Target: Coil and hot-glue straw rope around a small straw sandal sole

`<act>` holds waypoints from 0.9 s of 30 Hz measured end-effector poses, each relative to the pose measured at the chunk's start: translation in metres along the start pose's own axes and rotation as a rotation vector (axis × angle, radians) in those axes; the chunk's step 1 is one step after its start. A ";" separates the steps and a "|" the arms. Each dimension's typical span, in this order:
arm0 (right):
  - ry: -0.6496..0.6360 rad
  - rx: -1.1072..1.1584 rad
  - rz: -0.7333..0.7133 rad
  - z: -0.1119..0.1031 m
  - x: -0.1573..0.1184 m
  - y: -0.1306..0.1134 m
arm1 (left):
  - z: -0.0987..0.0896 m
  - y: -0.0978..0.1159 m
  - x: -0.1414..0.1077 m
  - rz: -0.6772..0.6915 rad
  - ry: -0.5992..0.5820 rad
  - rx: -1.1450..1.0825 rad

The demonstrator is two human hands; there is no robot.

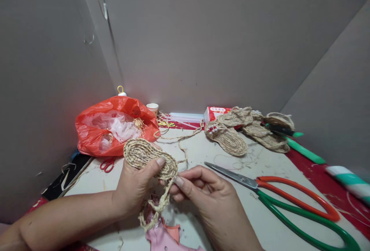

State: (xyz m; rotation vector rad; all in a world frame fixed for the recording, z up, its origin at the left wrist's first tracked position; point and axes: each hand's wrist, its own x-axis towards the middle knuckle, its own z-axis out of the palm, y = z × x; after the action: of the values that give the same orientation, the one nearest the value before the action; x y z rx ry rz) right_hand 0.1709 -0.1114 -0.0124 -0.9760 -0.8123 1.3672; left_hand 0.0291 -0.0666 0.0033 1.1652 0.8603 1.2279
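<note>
My left hand [138,179] is closed around a coiled straw shoe sole [144,154], with its thumb pressed on the top face. The sole is sewn from rows of braided straw and is held tilted above the table. At its near edge my right hand [202,189] is pinched, thumb against index finger; whatever lies between the fingertips is too small to make out. A loop of straw braid [156,206] hangs below the sole, close to my right fingertips. Another braided straw cord [180,143] runs from behind the sole back across the table.
Large scissors [277,189] with orange and green handles lie to the right. Several woven straw soles [228,139] are piled behind. A red plastic bag [95,108], small red scissors [107,164] and a paper cup [152,108] are at left. Pink cloth [167,239] lies in front.
</note>
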 end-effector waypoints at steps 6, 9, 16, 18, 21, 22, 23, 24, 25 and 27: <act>0.006 0.058 0.058 0.001 -0.001 0.006 | 0.003 0.003 0.003 0.069 0.059 0.025; -0.008 0.139 0.020 0.002 0.000 0.006 | 0.005 0.004 0.003 0.080 0.044 0.039; -0.103 0.121 0.083 -0.002 0.009 0.006 | 0.004 0.001 0.002 0.041 0.013 0.058; -0.126 0.112 0.119 -0.004 0.010 0.008 | 0.005 0.000 0.001 0.022 0.001 0.057; -0.132 0.159 0.180 -0.005 0.010 0.010 | 0.006 0.000 0.000 0.013 0.027 0.044; -0.134 0.183 0.196 -0.005 0.011 0.011 | 0.007 0.000 0.000 0.019 0.035 0.041; -0.139 0.205 0.205 -0.005 0.011 0.012 | 0.008 0.000 0.000 0.025 0.037 0.043; -0.142 0.224 0.209 -0.005 0.011 0.012 | 0.009 0.000 -0.001 0.028 0.033 0.049; -0.142 0.233 0.209 -0.004 0.011 0.012 | 0.010 -0.001 -0.001 0.031 0.028 0.057; -0.134 0.238 0.204 -0.003 0.011 0.012 | 0.011 -0.001 -0.001 0.042 0.031 0.078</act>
State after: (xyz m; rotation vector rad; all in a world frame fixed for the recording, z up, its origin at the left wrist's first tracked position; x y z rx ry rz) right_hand 0.1696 -0.1014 -0.0260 -0.8038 -0.6431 1.6774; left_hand 0.0400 -0.0702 0.0048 1.2349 0.9182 1.2587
